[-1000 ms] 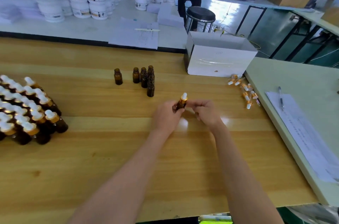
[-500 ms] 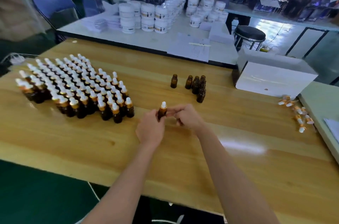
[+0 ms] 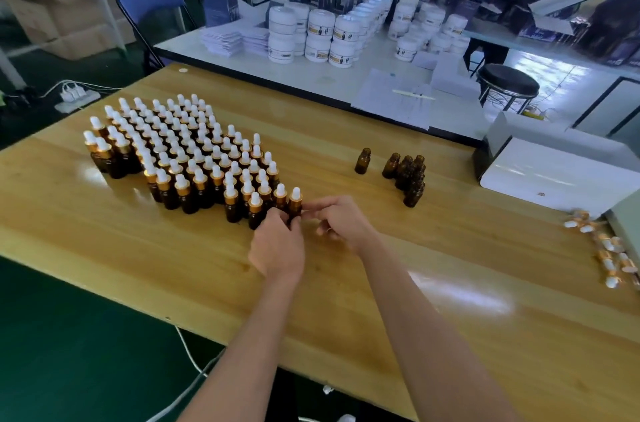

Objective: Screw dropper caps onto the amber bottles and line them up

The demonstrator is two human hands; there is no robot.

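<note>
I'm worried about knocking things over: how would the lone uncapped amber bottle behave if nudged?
The lone uncapped bottle looks small and rigid, so probably light; a nudge would likely slide it on the glossy table. It stands taller than wide, so a high push may tip it, and its round body could then roll.

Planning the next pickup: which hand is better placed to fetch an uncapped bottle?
Right. The right hand lies nearer the uncapped bottles, while the left hand grips the capped bottle beside the finished rows.
</note>
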